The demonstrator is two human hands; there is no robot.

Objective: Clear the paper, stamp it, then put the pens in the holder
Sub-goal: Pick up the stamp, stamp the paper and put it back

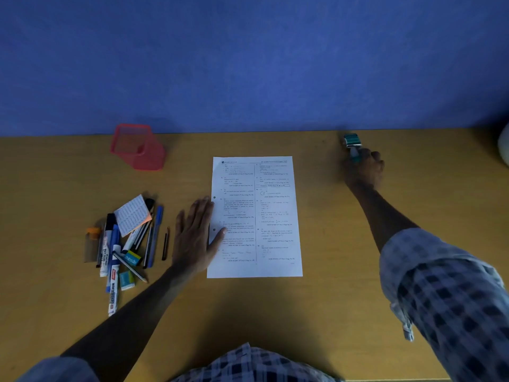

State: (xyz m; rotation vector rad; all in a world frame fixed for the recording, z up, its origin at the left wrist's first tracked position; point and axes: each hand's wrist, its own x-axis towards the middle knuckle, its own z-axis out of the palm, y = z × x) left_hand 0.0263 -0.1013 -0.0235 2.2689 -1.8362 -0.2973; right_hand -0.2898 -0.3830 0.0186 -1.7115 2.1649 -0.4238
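Observation:
A printed white paper (272, 216) lies flat in the middle of the wooden desk (330, 299). My left hand (195, 235) rests flat, fingers spread, on the paper's left edge. My right hand (365, 169) is stretched to the far right and grips a teal stamp (352, 143), whose head sticks out above the fingers near the desk's back edge. A heap of pens and markers (124, 244) lies left of the paper. The red mesh holder (137, 147) stands at the back left with nothing visible in it.
A small printed card (132, 215), teal erasers (128, 279) and an orange-capped item (93, 232) sit in the pen heap. One dark pen (165, 246) lies apart beside my left hand. A blue wall (248, 64) backs the desk. A white rounded object (504, 147) shows at the right edge.

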